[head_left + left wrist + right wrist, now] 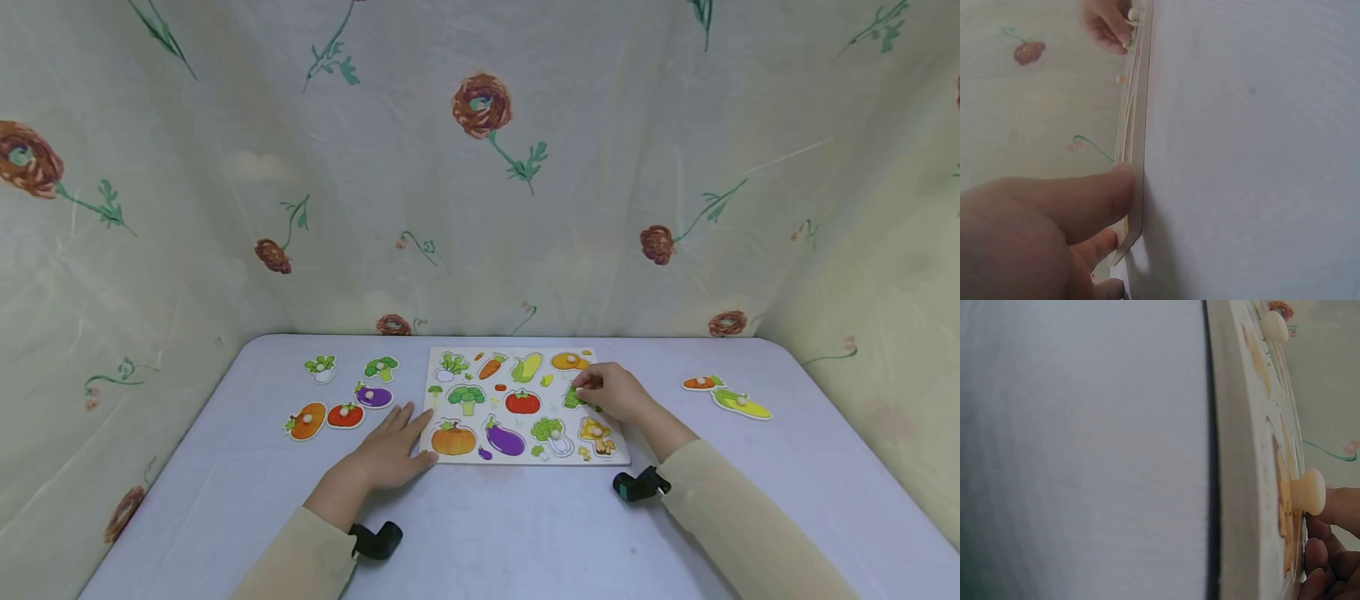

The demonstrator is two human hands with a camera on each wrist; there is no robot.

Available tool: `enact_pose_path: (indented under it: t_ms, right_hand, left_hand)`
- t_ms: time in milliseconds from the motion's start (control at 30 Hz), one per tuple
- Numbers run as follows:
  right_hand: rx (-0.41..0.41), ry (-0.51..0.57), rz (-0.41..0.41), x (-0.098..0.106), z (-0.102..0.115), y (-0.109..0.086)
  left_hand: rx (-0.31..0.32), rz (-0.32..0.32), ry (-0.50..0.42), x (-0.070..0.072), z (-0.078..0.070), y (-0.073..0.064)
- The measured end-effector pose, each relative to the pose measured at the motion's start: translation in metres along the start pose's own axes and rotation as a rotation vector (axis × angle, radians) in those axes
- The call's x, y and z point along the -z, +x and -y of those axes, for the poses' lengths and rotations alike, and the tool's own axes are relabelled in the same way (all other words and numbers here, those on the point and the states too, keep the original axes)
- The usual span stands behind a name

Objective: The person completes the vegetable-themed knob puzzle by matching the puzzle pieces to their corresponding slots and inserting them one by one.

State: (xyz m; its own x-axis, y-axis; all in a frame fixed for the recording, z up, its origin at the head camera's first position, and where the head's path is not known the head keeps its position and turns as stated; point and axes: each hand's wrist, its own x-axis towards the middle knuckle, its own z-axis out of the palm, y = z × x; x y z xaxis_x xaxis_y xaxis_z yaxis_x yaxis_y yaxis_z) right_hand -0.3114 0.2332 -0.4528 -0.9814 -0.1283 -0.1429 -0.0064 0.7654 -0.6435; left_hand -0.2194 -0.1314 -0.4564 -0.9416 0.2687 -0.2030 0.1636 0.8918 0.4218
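Right hand (617, 395): fingertips drawn together, pinching a green piece (572, 398) at the right side of the puzzle board (551, 407), between the potato piece (567, 361) and the mushroom piece (597, 435). The fingers partly cover the green piece, so its long axis and pointing direction cannot be told.

Left hand (390, 450): fingers extended and slightly apart, resting at the board's left edge; in the left wrist view, the thumb (1094, 199) presses the rim near a corner.

The board lies flat on the desk (480, 533), its long axis running left to right, one long edge facing the person. Loose pieces lie on both sides. At right, the corn piece (742, 406) slants, its tip toward the lower right, near the carrot piece (701, 383). At left, the pumpkin piece (306, 422) lies beside the tomato piece (346, 416).
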Motion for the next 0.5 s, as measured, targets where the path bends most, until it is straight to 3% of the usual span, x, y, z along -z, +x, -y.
enact_pose_path:
  t_ms: [500]
  right_hand:
    - [0.021, -0.004, -0.011, -0.0001, 0.0003, -0.0023]
  left_hand:
    - [-0.009, -0.002, -0.006, -0.0001, -0.0011, -0.0018]
